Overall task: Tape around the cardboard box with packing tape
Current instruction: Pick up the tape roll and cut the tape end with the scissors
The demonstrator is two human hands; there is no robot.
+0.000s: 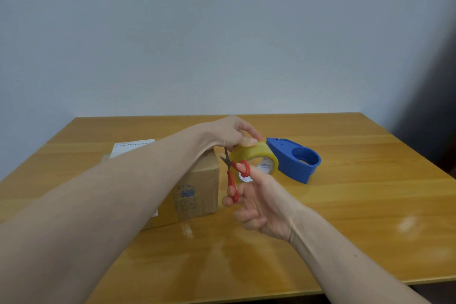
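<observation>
A brown cardboard box [197, 190] with a white label on top sits on the table, mostly hidden behind my left forearm. My left hand [229, 134] grips a roll of clear yellowish packing tape [256, 155], held just past the box's right top edge. My right hand [261, 205] holds small red-handled scissors [233, 177], blades pointing up. The blades are at the short stretch of tape between the box and the roll.
A blue tape dispenser [296, 159] lies on the wooden table [357, 205] just right of the roll. A plain grey wall stands behind the table. The table's front edge runs along the lower right.
</observation>
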